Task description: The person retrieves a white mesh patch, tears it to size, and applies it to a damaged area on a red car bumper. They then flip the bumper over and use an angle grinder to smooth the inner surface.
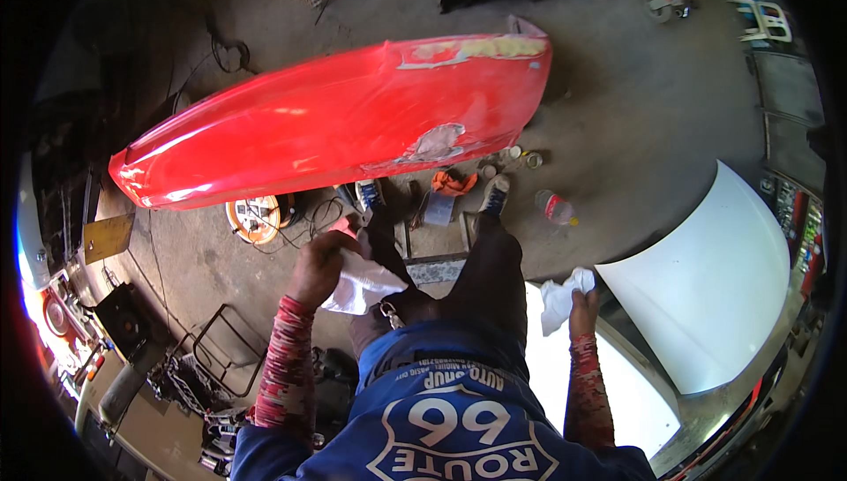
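Observation:
My left hand [316,271] is closed on a white cloth [360,287], which hangs out to the right in front of my thigh. Held off to the right, my right hand [583,311] grips a second crumpled white cloth [561,301]. Both cloths are in the air, apart from each other. Beyond my feet lies a long red car body panel [309,119], touched by neither hand. Bare grey and pale yellowish patches [438,141] mark its near side and far right end.
White car panels [697,287] lie at right and beside my right arm. Near my shoes are an orange rag [453,184], a clear plastic bottle [556,207], small cans [532,160] and an orange cable reel [256,219]. A metal frame [228,349] stands at left.

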`<state>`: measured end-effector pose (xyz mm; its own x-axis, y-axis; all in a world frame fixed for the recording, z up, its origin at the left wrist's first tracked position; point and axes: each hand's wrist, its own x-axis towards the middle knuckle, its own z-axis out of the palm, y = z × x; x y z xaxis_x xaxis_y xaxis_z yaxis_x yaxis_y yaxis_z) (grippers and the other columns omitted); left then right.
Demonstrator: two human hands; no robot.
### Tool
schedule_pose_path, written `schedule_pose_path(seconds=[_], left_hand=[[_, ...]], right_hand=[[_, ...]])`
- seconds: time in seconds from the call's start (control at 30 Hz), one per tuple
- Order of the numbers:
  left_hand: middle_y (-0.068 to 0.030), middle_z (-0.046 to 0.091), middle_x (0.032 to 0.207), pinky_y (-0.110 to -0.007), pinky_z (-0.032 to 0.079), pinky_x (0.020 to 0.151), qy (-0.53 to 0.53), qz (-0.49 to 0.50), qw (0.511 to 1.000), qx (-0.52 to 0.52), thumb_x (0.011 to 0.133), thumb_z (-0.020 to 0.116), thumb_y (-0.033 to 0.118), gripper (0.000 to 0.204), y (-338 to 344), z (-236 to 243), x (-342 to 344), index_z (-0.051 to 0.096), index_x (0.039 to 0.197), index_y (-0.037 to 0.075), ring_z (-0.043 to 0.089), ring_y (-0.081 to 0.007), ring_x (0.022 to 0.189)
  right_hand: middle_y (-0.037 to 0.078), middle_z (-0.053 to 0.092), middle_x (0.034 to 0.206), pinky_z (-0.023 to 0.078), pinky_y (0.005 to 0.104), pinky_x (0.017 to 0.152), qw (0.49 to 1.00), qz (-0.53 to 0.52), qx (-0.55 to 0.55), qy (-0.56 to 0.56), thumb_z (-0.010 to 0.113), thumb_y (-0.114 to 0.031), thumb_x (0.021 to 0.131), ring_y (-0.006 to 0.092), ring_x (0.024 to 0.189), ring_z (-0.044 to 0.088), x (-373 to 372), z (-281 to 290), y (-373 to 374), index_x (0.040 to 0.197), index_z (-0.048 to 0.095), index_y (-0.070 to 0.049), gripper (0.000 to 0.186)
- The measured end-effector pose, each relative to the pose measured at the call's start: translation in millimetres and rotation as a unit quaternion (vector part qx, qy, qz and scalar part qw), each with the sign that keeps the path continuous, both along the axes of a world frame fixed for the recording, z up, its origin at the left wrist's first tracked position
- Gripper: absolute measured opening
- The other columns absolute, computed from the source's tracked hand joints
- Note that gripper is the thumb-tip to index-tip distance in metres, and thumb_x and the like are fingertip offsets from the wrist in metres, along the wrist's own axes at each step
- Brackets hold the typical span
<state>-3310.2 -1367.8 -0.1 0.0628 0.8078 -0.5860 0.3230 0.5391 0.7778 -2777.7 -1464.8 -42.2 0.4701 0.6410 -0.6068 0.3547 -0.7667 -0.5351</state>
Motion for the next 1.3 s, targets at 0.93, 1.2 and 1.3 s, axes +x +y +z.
schedule_pose_path(seconds=[0.93,1.2,1.3], left_hand=[[-0.0253,0.072,0.097,-0.052,0.055,0.084,0.158,0.114,0.979,0.058,0.085,0.072,0.033,0.037,-34,-441,147,0.071,0.109,0.005,0.070,-0.0430,0.095],[-0.0075,0.072,0.085,-0.032,0.054,0.076,-0.123,0.137,0.965,0.186,0.090,0.080,0.026,0.029,-146,-307,43,0.073,0.100,0.000,0.065,-0.0120,0.082],[-0.0018,0.072,0.097,-0.030,0.056,0.078,-0.240,0.359,0.863,0.261,0.094,0.076,0.020,0.024,-210,-302,-20,0.072,0.108,0.002,0.067,-0.0103,0.085]], right_hand=[[0.010,0.052,0.139,0.040,0.0386,0.109,0.767,0.364,-0.056,0.525,0.050,-0.035,0.107,0.0214,0.126,0.050,-249,-433,168,0.157,0.030,-0.006,0.061],[0.011,0.058,0.129,0.055,0.0308,0.076,0.795,0.457,-0.039,0.395,0.056,-0.044,0.104,0.0185,0.091,0.066,-184,-416,133,0.154,0.037,-0.010,0.064],[0.009,0.063,0.121,0.055,0.0300,0.073,0.850,0.495,-0.035,0.180,0.059,-0.033,0.103,0.0161,0.087,0.066,-167,-445,124,0.149,0.045,-0.007,0.054]])
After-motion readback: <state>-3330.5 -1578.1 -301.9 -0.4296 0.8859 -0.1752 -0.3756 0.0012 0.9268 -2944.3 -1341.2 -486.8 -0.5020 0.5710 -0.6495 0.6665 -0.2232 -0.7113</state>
